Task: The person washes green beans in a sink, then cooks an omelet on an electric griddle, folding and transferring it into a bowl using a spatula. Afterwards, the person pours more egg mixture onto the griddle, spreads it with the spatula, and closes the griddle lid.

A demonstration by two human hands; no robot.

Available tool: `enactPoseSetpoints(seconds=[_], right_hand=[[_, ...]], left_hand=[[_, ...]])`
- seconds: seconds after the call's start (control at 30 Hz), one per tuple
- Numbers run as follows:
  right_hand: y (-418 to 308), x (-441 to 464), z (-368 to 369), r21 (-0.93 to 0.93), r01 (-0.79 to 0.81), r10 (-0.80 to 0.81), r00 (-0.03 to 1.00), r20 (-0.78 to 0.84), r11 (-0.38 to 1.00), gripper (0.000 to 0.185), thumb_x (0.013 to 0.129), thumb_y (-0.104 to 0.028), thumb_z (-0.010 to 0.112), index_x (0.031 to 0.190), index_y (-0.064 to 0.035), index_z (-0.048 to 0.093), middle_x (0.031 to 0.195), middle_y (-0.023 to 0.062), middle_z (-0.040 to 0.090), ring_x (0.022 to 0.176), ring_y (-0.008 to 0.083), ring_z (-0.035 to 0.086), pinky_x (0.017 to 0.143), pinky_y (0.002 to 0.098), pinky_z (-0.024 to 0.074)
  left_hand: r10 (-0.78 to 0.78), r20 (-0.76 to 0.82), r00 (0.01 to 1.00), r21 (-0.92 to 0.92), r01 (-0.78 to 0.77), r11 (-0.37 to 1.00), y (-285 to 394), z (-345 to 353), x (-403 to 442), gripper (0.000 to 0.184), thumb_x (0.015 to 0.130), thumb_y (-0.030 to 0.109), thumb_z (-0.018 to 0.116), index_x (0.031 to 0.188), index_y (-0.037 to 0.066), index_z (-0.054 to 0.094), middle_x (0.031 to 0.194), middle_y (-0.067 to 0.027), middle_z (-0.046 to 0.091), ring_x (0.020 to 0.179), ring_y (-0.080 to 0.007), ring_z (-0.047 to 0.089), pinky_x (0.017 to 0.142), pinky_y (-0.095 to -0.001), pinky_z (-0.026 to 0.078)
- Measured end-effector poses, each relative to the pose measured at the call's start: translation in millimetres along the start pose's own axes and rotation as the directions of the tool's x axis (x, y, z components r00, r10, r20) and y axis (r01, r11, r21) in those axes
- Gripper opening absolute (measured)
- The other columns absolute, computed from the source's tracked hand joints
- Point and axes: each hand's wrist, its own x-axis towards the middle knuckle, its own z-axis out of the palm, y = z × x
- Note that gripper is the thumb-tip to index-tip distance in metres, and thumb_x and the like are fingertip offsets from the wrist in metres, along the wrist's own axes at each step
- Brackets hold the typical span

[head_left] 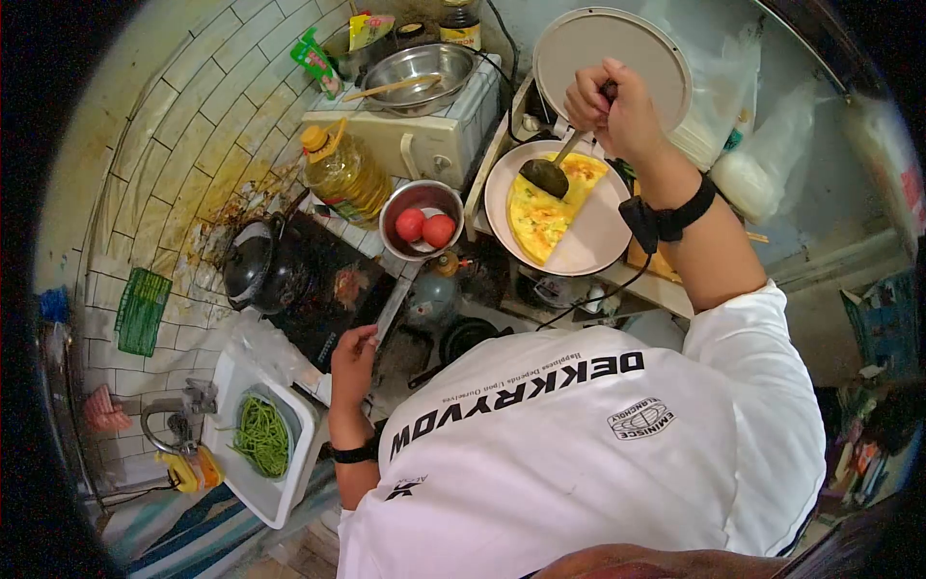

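My right hand (pixel 614 106) is closed around the handle of a dark ladle (pixel 546 179). The ladle's rounded head rests on a yellow folded omelette (pixel 559 214), a half-moon shape with browned spots. This omelette covers the left part of a pale, round electric pan (pixel 596 246), whose lid (pixel 617 72) stands raised behind it. Low on the left, my left hand (pixel 354 365) hangs beside the black cooktop with its fingers loosely bent and nothing visible in them. A metal pot (pixel 389 241) holding two red tomatoes (pixel 424 227) stands between my hands.
A black lidded pot (pixel 253 265) sits on the cooktop (pixel 338 309). Nearby stand an oil bottle (pixel 347 174) and a steel bowl (pixel 420 92) with chopsticks across it. Green beans (pixel 260 436) lie in a basin inside the white sink (pixel 301 463). A cable runs past the pan.
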Motion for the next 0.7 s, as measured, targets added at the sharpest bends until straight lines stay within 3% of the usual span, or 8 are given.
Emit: enactPoseSetpoints(seconds=[0.03, 0.17, 0.4, 0.6, 0.7], right_hand=[[2, 6, -3, 0.013, -0.03, 0.03, 0.999, 0.037, 0.999, 0.052, 0.092, -0.048, 0.031, 0.055, -0.0114, 0.03, 0.048, -0.0001, 0.027, 0.045, 0.0126, 0.025, 0.045, 0.0275, 0.0216], [10, 31, -1, 0.059, -0.093, 0.086, 0.99, 0.115, 0.994, 0.051, 0.091, -0.047, 0.032, 0.054, -0.0121, 0.029, 0.047, -0.001, 0.026, 0.044, 0.0115, 0.023, 0.043, 0.027, 0.0208], [16, 62, 13, -0.007, -0.233, 0.231, 0.961, 0.152, 0.973, 0.05, 0.089, -0.048, 0.034, 0.054, -0.0137, 0.028, 0.046, -0.0031, 0.025, 0.041, 0.0098, 0.021, 0.039, 0.0256, 0.017], [20, 81, -7, 0.096, -0.278, 0.272, 0.96, 0.069, 0.956, 0.049, 0.09, -0.045, 0.036, 0.053, -0.0143, 0.026, 0.046, -0.0036, 0.022, 0.04, 0.0098, 0.017, 0.039, 0.0258, 0.0163], [25, 81, -14, 0.101, -0.225, 0.232, 0.97, -0.069, 0.969, 0.052, 0.094, -0.045, 0.029, 0.052, -0.0137, 0.032, 0.044, -0.0016, 0.028, 0.038, 0.0119, 0.024, 0.038, 0.0282, 0.0207]], left_hand=[[0.035, -0.018, 0.999, -0.016, -0.035, 0.999, 1, 1, -1, 0.018, 0.086, 0.005, 0.058, 0.103, 0.002, 0.063, 0.091, -0.0037, 0.056, 0.077, -0.0102, 0.051, 0.073, -0.0233, 0.042], [-0.024, 0.001, 1.0, -0.09, 0.024, 0.996, -12, 4, 1, 0.018, 0.086, 0.005, 0.058, 0.103, 0.003, 0.062, 0.093, -0.004, 0.056, 0.078, -0.0099, 0.052, 0.073, -0.0228, 0.042], [0.021, 0.018, 1.0, -0.089, -0.019, 0.996, -8, 11, 6, 0.019, 0.087, 0.003, 0.056, 0.105, 0.003, 0.061, 0.096, -0.0049, 0.058, 0.081, -0.0107, 0.057, 0.074, -0.0243, 0.045], [0.018, 0.007, 1.0, -0.033, -0.018, 0.999, 3, 8, 3, 0.018, 0.087, 0.002, 0.055, 0.104, 0.002, 0.061, 0.095, -0.0057, 0.058, 0.083, -0.0123, 0.058, 0.074, -0.0251, 0.045], [0.036, 0.006, 0.999, -0.03, -0.036, 0.999, 5, 10, 2, 0.018, 0.087, 0.004, 0.055, 0.104, 0.002, 0.061, 0.094, -0.0056, 0.058, 0.081, -0.0127, 0.057, 0.074, -0.0253, 0.045]])
